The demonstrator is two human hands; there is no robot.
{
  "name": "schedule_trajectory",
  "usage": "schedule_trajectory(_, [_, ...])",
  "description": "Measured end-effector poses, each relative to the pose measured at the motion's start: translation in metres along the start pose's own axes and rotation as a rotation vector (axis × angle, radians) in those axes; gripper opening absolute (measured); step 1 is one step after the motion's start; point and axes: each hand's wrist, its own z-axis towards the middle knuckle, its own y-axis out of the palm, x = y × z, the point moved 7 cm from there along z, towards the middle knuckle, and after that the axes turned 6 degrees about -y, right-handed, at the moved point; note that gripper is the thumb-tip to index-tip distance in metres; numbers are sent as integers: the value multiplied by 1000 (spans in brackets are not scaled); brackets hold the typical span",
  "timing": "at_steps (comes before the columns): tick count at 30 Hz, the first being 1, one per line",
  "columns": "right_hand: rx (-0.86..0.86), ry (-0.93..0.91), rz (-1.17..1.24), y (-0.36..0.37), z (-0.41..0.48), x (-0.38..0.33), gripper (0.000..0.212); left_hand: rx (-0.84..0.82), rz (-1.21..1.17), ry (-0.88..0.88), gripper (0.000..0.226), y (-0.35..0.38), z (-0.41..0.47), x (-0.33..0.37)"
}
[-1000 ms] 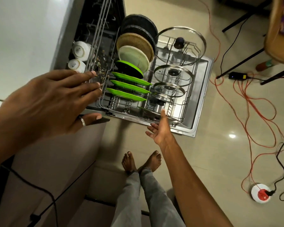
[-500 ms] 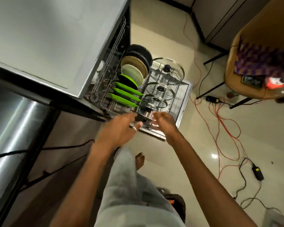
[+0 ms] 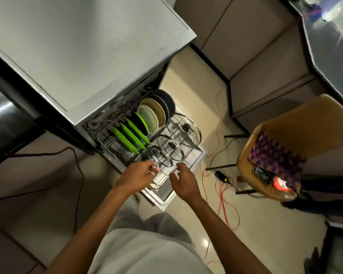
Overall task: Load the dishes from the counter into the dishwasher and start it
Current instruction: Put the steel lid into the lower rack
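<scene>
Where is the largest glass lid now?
Head view: the largest glass lid stands at the far right of the pulled-out rack, beside the dark plates, behind two smaller lids.

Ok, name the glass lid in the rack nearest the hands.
The smallest round glass lid, frontmost in the row, just beyond the left hand; both larger glass lids stand farther back.

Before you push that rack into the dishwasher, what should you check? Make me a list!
1. Green plates standing in their slots: ok.
2. Glass lids propped in the lower rack: ok.
3. Left hand and right hand at the rack's front: ok.
4. Fingers gripping firmly: cannot tell.
5. Door lying open under the rack: ok.
6. Orange cable away from the door: cannot tell, it runs close.
</scene>
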Motion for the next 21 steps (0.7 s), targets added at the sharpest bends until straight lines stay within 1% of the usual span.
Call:
schedule_trajectory(4, [-28,-134,-174,-25,20,7,54,59,-21,-81,40,10,4,19])
schedule_trajectory(8, [-49,-314,-310,-30,40,17,53,164,-2,-169,36,38,10,29])
schedule_trajectory(11, [-98,-462,-386,-28,59,36,59,239,26,-258,45,73,12,41])
schedule_trajectory(15, [-170,-617,-460,-35,78,66,62,338,54,-369,57,127,19,63])
schedule_trajectory(18, [-214,-742,-541,-51,85,95,61,451,-6,-450,58,168,23,80])
schedule_trajectory(21, [-211,-822,-576,-76,89,127,63,507,10,-494,66,210,29,100])
